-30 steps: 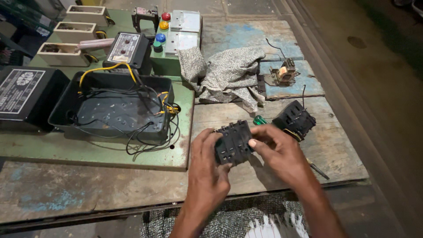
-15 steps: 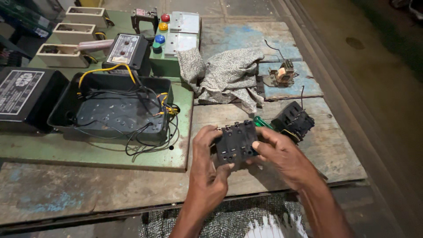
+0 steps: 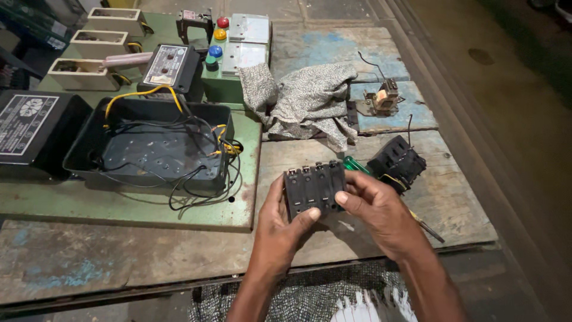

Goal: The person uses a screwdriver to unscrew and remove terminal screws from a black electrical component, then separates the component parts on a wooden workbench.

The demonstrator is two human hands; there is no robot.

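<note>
Head view: I have the black contactor block (image 3: 314, 189) gripped between both hands above the wooden bench (image 3: 381, 238), just in front of the green-handled screwdriver (image 3: 356, 165) that lies behind it. A second black block (image 3: 397, 163) sits just right of that screwdriver, and the grey cloth (image 3: 310, 98) lies further back. Well left of the held block is the open black enclosure (image 3: 143, 149) with its loose yellow and black wires.

My worry: the block is carried only at its edges, so a slackened thumb could let it tip and drop onto the bench, or onto the screwdriver; the grip looks light rather than wrapped.

My left hand (image 3: 279, 223) comes up from below, thumb pressed on the block's lower front, fingers curled behind its left side. My right hand (image 3: 381, 211) reaches in from the right, thumb pinching the block's right edge, remaining fingers bunched behind it
</note>
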